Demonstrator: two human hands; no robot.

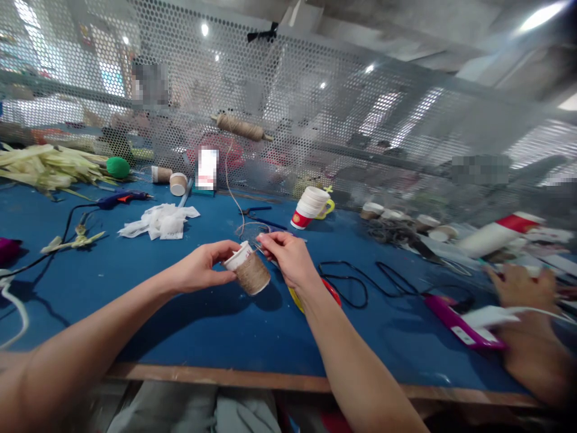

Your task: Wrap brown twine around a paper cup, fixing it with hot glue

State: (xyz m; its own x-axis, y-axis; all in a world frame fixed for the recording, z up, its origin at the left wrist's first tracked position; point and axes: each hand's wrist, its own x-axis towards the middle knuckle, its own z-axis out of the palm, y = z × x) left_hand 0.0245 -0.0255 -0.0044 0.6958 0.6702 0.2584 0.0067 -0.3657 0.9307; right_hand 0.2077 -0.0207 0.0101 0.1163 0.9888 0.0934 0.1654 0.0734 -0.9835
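My left hand (210, 264) grips a white paper cup (238, 255) by its rim side, tilted above the blue table. Brown twine (253, 273) is wound around the lower part of the cup. Just right of the cup's mouth, my right hand (286, 255) pinches the loose twine (232, 189), which runs down from a spool (241, 127) at the mesh panel. The exact end between the fingertips is hard to make out. Partly hidden beneath my right wrist lies a red and yellow thing (332, 293).
Stacked paper cups (310, 207), dark-handled pliers (265, 221), white cloth scraps (160, 221) and a glue gun (121, 199) lie around the blue table (202, 337). A black cable (347, 264) leads to a purple power strip (464, 325). Another person's hand (525, 285) rests at the right.
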